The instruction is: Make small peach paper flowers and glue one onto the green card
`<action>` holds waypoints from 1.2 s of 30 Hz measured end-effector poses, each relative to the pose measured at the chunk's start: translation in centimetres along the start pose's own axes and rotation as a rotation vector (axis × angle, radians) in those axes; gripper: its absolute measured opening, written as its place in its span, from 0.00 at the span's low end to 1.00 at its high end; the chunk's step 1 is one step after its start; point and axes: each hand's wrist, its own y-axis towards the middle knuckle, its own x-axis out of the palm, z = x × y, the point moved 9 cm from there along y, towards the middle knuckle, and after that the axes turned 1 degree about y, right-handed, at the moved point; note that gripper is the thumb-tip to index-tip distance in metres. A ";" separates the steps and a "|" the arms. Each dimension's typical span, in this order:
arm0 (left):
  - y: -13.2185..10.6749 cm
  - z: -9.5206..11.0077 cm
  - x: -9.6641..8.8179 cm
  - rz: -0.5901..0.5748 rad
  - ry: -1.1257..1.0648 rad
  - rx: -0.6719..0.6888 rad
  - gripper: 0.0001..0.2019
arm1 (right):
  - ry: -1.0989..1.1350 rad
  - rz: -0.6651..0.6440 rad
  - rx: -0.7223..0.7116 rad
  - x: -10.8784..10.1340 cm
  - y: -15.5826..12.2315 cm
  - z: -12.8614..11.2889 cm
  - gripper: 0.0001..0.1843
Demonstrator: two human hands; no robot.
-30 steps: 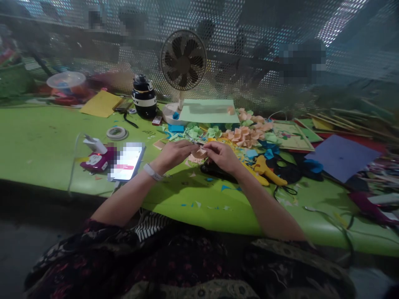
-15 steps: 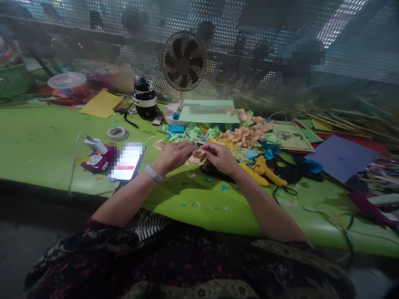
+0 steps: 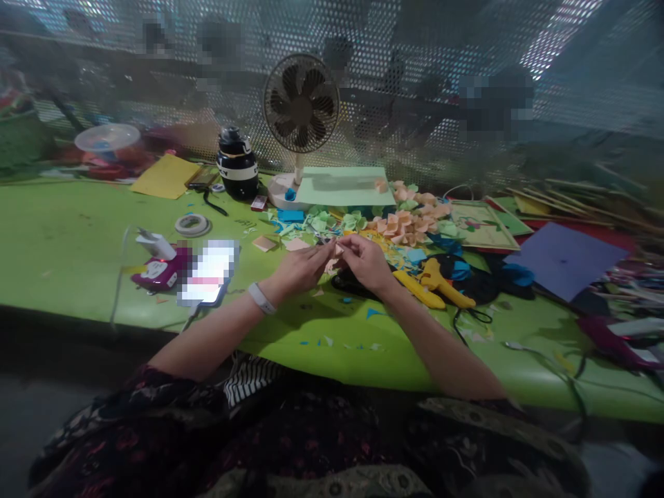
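My left hand point(image 3: 298, 268) and my right hand point(image 3: 366, 259) meet over the green table point(image 3: 72, 242), fingertips pinched together on a small peach paper piece point(image 3: 337, 250). A white band circles my left wrist. Just beyond the hands lies a heap of folded peach paper shapes point(image 3: 409, 223) and pale green ones point(image 3: 332, 221). A loose peach square point(image 3: 263, 243) lies left of my left hand. A yellow glue gun point(image 3: 436, 283) rests right of my right hand.
A lit phone point(image 3: 207, 271) and a plugged magenta device point(image 3: 155, 270) lie at left. A tape roll point(image 3: 192, 223), dark flask point(image 3: 237, 164) and small fan point(image 3: 301, 111) stand behind. Purple card point(image 3: 565, 259), paper sheets and sticks crowd the right. Paper scraps dot the front edge.
My hands have stayed together on the paper piece, shifting slightly up and forward; the fingers have reworked their pinch. The view has drifted a little.
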 end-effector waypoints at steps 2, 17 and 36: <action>0.0 0.5 0.2 -0.018 -0.004 0.022 0.21 | -0.030 0.012 -0.002 0.1 -0.2 -0.1 0.14; -0.3 -3.8 -1.4 0.199 -0.323 -0.214 0.14 | 0.094 0.001 0.080 -1.4 0.1 -1.2 0.14; -0.3 -4.7 -1.5 0.237 -0.400 -0.272 0.13 | 0.055 0.000 -0.006 -1.8 0.1 -1.9 0.12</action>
